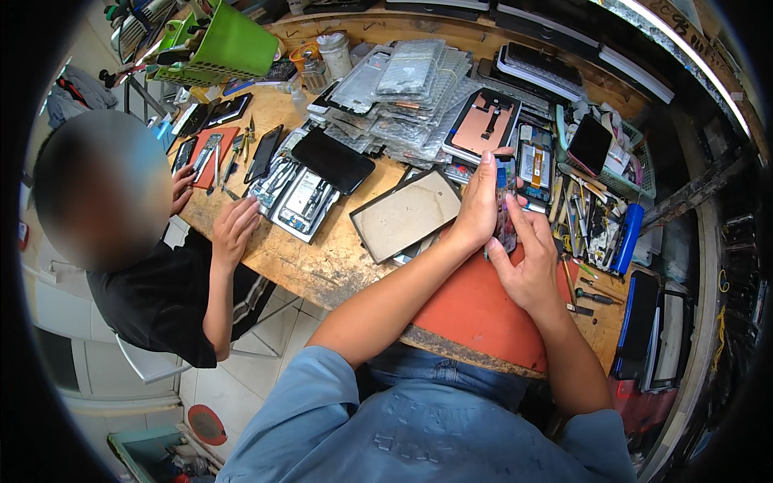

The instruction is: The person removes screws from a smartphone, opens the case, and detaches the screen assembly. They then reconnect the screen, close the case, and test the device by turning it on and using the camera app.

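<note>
Over the red work mat (475, 314), a narrow clear case (506, 211) with small coloured bits in it stands between my two hands. My left hand (481, 205) lies along its left side, fingers nearly straight, their tips reaching round its far end. From the right, my right hand (527, 253) grips it with the fingers on its side and the thumb at its near end; part of the case is hidden behind them. Just left of my left hand is a shallow dark-rimmed tray (407, 213) with a beige bottom. Beyond my fingertips lies a tablet-like device (483, 121) with a copper-coloured back.
A co-worker (161, 282) sits at the left, a hand near opened phones (306, 201) and a black screen (332, 161). Bubble-wrapped packs (411, 80) are stacked at the back. Right are hand tools (588, 217), a blue cylinder (627, 239) and a basket (640, 165).
</note>
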The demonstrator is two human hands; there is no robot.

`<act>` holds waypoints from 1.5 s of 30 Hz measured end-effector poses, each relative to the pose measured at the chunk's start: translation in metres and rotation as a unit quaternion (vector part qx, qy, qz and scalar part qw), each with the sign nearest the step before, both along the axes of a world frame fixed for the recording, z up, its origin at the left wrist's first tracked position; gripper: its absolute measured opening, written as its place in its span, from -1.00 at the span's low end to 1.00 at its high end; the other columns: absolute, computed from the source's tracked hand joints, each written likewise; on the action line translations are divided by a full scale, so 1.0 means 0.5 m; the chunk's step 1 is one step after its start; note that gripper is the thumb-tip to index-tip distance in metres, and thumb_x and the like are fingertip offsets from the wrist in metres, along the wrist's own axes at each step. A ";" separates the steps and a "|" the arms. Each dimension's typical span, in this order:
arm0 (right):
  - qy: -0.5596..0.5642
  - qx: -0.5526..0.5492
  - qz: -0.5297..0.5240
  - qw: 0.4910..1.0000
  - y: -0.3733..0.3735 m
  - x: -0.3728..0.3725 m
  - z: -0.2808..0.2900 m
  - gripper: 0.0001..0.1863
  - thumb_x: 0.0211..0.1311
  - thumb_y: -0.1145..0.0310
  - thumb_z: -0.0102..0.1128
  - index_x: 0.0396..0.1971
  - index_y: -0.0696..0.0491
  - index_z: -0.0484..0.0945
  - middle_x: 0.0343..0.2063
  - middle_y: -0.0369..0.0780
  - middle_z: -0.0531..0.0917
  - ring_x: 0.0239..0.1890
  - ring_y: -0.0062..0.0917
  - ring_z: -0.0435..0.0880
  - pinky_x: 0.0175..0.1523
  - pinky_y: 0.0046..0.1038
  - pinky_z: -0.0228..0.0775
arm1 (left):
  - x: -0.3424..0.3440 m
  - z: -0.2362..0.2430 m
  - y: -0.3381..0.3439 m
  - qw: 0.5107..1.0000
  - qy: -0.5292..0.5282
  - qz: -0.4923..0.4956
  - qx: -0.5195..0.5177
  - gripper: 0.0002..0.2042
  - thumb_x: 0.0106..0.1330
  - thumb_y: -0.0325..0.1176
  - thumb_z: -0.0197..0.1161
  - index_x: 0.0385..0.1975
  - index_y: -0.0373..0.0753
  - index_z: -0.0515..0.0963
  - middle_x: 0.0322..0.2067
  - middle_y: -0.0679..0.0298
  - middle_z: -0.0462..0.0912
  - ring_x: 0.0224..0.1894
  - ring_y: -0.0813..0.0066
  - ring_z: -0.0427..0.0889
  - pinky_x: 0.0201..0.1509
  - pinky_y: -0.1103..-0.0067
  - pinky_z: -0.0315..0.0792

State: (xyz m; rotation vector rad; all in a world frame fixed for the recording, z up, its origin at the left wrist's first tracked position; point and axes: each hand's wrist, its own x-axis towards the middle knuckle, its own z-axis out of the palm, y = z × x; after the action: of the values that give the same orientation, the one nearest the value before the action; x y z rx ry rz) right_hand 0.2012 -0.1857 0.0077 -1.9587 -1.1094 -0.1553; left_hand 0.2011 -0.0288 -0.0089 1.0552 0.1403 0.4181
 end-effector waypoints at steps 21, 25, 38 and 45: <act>0.014 0.029 -0.048 0.998 -0.002 0.019 0.016 -0.18 0.06 0.31 0.61 0.31 0.28 0.47 0.01 0.04 0.63 0.04 -0.08 0.72 0.16 -0.19 0.58 | -0.007 0.022 -0.022 0.985 -0.046 -0.032 -0.165 -0.37 0.70 0.20 -0.26 0.50 -0.14 0.26 -0.07 0.06 0.68 0.02 0.16 0.76 0.17 0.25 0.67; 0.110 0.033 -0.023 0.993 -0.013 0.033 0.026 -0.15 0.03 0.31 0.64 0.33 0.29 0.46 0.04 0.02 0.65 -0.02 -0.20 0.78 0.06 -0.29 0.66 | -0.026 0.033 -0.033 0.979 -0.067 -0.080 -0.175 -0.42 0.71 0.07 -0.24 0.54 -0.15 0.23 0.08 0.03 0.66 0.21 0.19 0.67 0.33 0.24 0.58; 0.061 -0.165 0.040 0.984 -0.032 -0.016 0.088 -0.12 -0.03 0.07 0.52 0.35 0.08 0.49 -0.03 0.04 0.67 -0.01 -0.03 0.75 0.11 -0.09 0.62 | -0.303 0.136 0.245 0.872 0.037 0.324 0.365 -0.54 0.53 -0.33 0.31 0.35 -0.34 0.46 0.11 0.07 0.66 0.17 0.34 0.63 0.34 0.43 0.47; -0.043 -0.304 0.072 0.949 -0.017 -0.074 0.071 -0.17 -0.01 0.03 0.48 0.30 0.07 0.49 -0.09 -0.01 0.61 -0.07 -0.05 0.76 0.00 0.00 0.58 | -0.475 0.046 0.354 0.517 0.412 0.265 0.702 0.10 0.06 0.13 0.58 0.57 -0.25 0.17 0.21 -0.30 0.48 0.26 -0.31 0.50 0.37 0.05 0.40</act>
State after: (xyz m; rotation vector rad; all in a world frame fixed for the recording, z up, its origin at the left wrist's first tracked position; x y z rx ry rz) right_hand 0.1644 -0.1943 0.0433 -2.4077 -1.4793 0.2096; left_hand -0.0363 0.1481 0.0139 2.8576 1.1714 0.5215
